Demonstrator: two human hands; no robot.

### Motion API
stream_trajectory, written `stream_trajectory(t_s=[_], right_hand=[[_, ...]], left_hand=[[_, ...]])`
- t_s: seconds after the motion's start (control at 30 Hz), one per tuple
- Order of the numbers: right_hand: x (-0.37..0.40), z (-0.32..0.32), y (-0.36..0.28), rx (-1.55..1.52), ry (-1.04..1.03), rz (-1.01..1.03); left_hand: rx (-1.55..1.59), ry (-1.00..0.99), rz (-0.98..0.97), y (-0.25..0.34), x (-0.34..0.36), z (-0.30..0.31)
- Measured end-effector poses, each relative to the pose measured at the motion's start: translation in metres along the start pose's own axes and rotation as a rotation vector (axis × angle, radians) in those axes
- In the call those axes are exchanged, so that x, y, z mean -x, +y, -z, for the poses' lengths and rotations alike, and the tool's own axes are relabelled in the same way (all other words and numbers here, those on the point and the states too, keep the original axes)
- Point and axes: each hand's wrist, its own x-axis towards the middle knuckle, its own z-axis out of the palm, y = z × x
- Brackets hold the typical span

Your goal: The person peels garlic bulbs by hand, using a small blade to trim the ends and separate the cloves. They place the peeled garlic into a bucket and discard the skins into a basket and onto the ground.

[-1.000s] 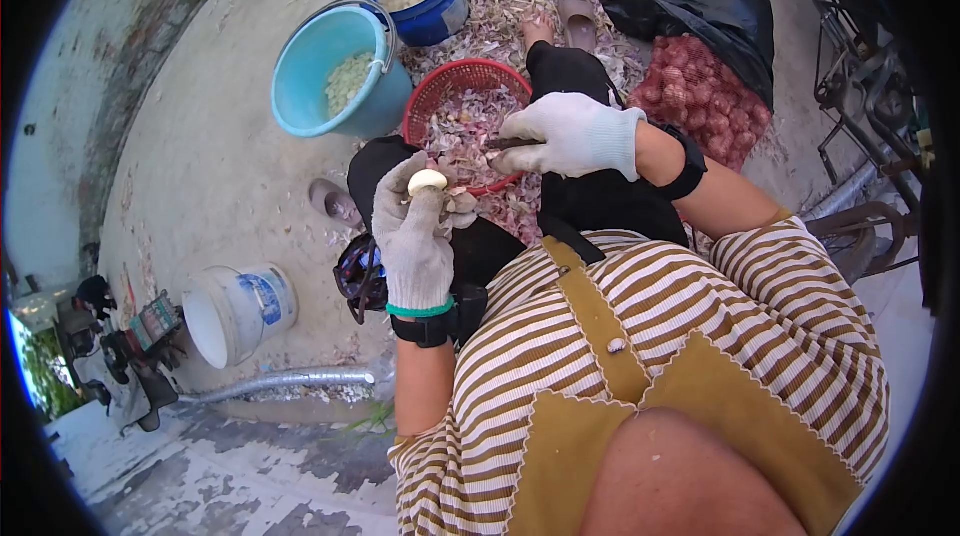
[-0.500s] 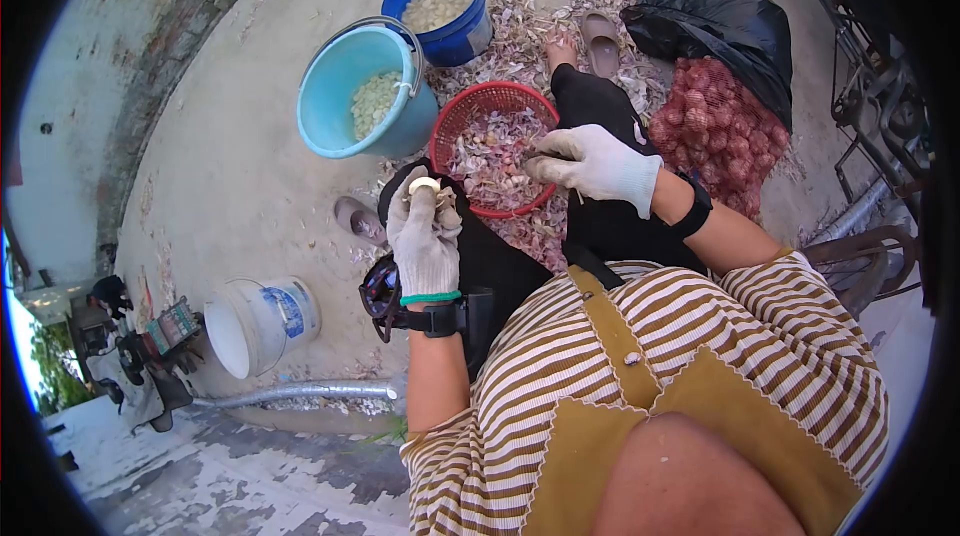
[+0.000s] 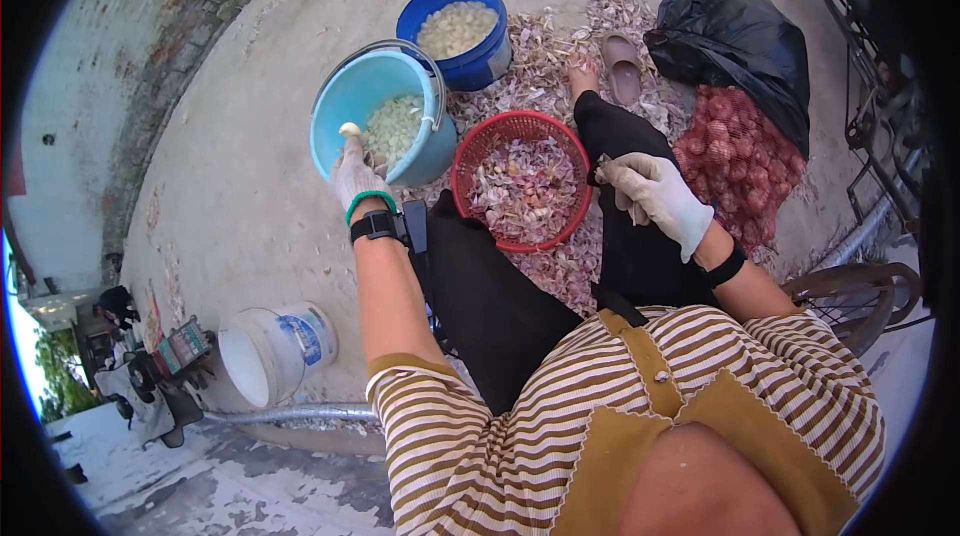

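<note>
My left hand (image 3: 358, 176), in a white glove with a green cuff, pinches a pale peeled garlic clove (image 3: 349, 130) at its fingertips. It is at the near rim of the light-blue bucket (image 3: 330, 126), which holds many peeled garlic cloves (image 3: 395, 126). My right hand (image 3: 660, 198), also gloved, is closed above my right thigh. Something dark shows at its fingertips, too small to make out. Between my legs stands a red plastic basket (image 3: 462, 171) with garlic cloves and papery skins (image 3: 525, 186) in it.
A blue bucket (image 3: 490, 66) of peeled cloves stands behind the light-blue one. At the right are a red mesh sack of garlic bulbs (image 3: 740, 156) and a black plastic bag (image 3: 735, 41). A white bucket (image 3: 265, 356) lies at the left. A slipper (image 3: 621, 66) sits among scattered skins.
My left hand has moved away from my lap, forward and left to the light-blue bucket, with the clove. My right hand has drawn back from the red basket towards the right.
</note>
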Motion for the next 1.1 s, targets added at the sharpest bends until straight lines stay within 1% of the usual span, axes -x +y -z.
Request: stream_trajectory(t_s=[0.03,0.07,0.13,0.17,0.2,0.27,0.33,0.4,0.53,0.6,0.63,0.7,0.73,0.77,0.8,0.87,0.9,0.93,0.97,1.0,1.07,1.1], right_hand=[[-0.001,0.001,0.001,-0.011,0.008,-0.001],[-0.003,0.002,0.000,-0.021,0.016,-0.004],[-0.002,0.004,0.000,-0.006,0.031,0.003],[-0.001,0.005,-0.001,0.006,0.043,0.022],[-0.001,0.006,-0.001,0.002,0.044,0.019],[0.000,0.012,-0.002,-0.021,0.041,0.003],[-0.002,0.015,0.000,-0.033,0.046,-0.002],[-0.001,0.014,-0.004,-0.041,0.067,0.006],[-0.001,0.016,0.003,-0.063,0.060,0.000],[-0.002,0.016,0.008,-0.046,0.062,0.018],[-0.001,0.016,0.010,-0.021,0.059,0.034],[-0.001,0.014,0.008,0.003,0.049,0.032],[-0.001,0.014,0.006,0.030,0.034,0.038],[-0.001,0.013,0.006,0.042,0.044,0.039],[-0.002,0.013,0.005,0.027,0.045,0.022],[-0.008,0.017,0.001,0.022,0.050,0.000],[-0.015,0.020,-0.003,-0.129,0.029,-0.089],[-0.024,0.022,-0.012,-0.283,0.007,-0.171],[-0.031,0.023,-0.024,0.193,-0.007,0.000],[-0.039,0.021,-0.038,0.178,-0.049,0.023],[-0.070,0.006,-0.056,0.224,-0.037,0.080],[-0.099,-0.005,-0.056,0.309,-0.070,0.058]], left_hand=[[-0.070,0.008,0.005,-0.001,-0.010,0.002],[-0.070,0.009,0.011,-0.004,-0.017,0.004],[-0.119,0.057,-0.019,0.000,-0.012,-0.001],[-0.116,-0.010,0.004,0.004,-0.004,0.003],[-0.120,-0.011,0.006,0.012,0.012,0.004],[-0.141,-0.296,0.072,0.024,0.056,0.006],[-0.162,-0.455,0.262,0.026,0.103,0.009],[-0.443,-0.522,0.331,0.031,0.150,0.011],[-0.451,-0.532,0.362,0.026,0.184,0.054],[-0.744,-0.779,-0.157,0.014,0.211,0.061],[-0.747,-0.788,-0.144,0.029,0.220,0.051],[-1.562,-0.880,-0.310,0.083,0.243,0.012],[-1.505,-0.732,-0.304,0.089,0.241,0.003],[-1.086,-0.486,-0.158,0.082,0.234,0.006],[-0.948,-0.366,-0.200,0.077,0.224,0.010],[-1.433,-0.433,-0.959,0.061,0.189,0.026],[-1.426,-0.446,-0.947,0.051,0.186,0.030],[-1.498,-0.492,-0.894,0.043,0.183,0.033],[-1.569,-0.539,-0.837,0.035,0.179,0.035],[-1.562,-0.550,-0.821,0.022,0.175,0.041],[-1.678,-0.652,-0.813,-0.001,0.169,0.052],[-1.605,-0.658,-0.820,-0.002,0.167,0.053]])
